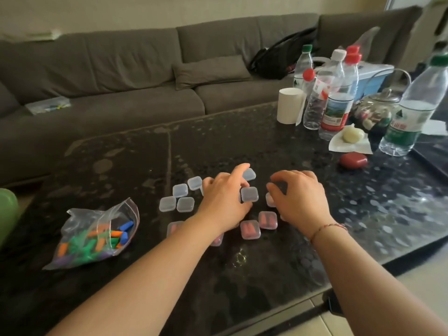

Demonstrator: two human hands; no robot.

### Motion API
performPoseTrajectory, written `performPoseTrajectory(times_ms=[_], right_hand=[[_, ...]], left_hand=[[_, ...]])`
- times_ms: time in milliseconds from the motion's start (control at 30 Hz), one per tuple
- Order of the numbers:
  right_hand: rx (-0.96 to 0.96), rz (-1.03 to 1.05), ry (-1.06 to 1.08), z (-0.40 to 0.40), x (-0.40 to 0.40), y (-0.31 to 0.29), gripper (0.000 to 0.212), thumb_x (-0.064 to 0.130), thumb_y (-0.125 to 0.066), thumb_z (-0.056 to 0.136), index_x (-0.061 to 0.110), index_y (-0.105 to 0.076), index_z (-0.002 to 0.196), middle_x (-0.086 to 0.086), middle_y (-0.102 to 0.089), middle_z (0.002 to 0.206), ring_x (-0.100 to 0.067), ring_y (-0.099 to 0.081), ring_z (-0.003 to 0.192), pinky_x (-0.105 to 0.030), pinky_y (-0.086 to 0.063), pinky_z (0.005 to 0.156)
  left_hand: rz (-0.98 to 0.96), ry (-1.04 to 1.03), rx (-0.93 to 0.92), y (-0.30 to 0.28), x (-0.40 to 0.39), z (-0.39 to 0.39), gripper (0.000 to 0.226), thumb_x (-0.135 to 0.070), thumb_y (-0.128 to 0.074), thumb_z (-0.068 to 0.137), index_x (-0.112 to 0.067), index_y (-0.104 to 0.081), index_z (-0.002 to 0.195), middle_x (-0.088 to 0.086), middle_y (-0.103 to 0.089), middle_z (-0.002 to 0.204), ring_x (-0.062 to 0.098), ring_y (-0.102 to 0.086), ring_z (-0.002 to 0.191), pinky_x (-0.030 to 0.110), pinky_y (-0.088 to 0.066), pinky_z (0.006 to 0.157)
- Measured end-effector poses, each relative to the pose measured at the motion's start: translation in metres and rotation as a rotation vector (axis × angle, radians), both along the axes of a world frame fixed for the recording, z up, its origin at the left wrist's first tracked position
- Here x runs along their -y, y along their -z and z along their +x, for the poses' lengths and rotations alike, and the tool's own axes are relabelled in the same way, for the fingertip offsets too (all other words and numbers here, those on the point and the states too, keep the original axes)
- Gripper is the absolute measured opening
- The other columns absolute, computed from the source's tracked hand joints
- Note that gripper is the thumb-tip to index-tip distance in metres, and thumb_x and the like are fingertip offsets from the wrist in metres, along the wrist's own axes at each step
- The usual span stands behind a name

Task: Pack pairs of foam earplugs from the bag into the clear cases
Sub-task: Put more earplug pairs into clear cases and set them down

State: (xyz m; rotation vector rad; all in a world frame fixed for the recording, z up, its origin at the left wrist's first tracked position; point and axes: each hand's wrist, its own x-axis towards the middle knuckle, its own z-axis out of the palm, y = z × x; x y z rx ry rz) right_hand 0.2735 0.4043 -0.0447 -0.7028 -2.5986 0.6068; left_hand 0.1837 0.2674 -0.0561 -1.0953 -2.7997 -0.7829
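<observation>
Pinching an empty clear case [249, 197] with your left hand [224, 202], your right hand [299, 196] curled over another, you risk knocking the filled cases [250, 229] at 6 o'clock across the surface [242, 141].

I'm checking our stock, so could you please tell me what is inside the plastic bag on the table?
The plastic bag holds loose foam earplugs in orange, green, blue and purple. Any lying underneath that pile are covered and cannot be seen.
</observation>
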Motion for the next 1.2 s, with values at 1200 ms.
performPoseTrajectory(times_ms=[1200], right_hand=[[-0.662,0.009,-0.732,-0.07,0.239,-0.007,0.025,0.027,-0.055,0.09,0.011,-0.073,0.082,-0.001,-0.066,0.074,-0.016,-0.061,0.058,-0.034,-0.053,0.052]], left_hand=[[1.25,-0.496,0.588,-0.025,0.234,0.023,0.039,-0.034,-0.057,0.086,-0.016,-0.07,0.118,0.005,-0.076,0.109,0.025,-0.072,0.103,0.053,-0.054,0.096]])
